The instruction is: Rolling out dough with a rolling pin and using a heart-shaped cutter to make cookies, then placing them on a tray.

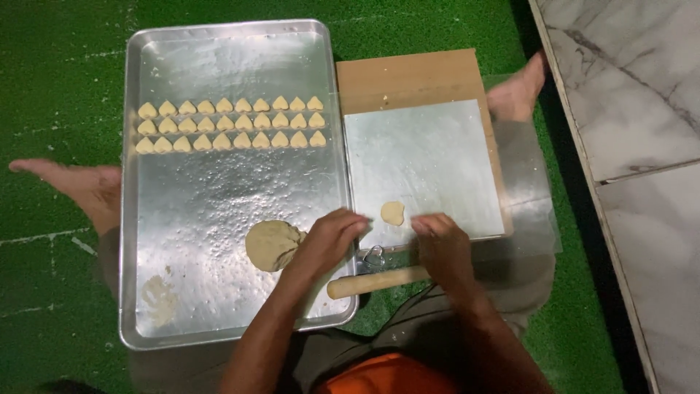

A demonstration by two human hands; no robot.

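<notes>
Far left I see a bare foot (80,184) on the green mat (58,73), partly tucked behind the big metal tray (219,190). On the tray sit three rows of heart-shaped dough pieces (232,124), and lower down a lump of dough (272,245). My left hand (328,239) rests just beside that lump, fingers loosely curled, gripping nothing, tips at the edge of the foil-covered board (430,164). The small dough disc (392,213) lies on the foil between both hands. My right hand (441,241) is relaxed, fingertips down on the foil. The hands half hide a metal cutter (375,255) and a wooden rolling pin (379,281). Another foot (519,91) shows top right.
</notes>
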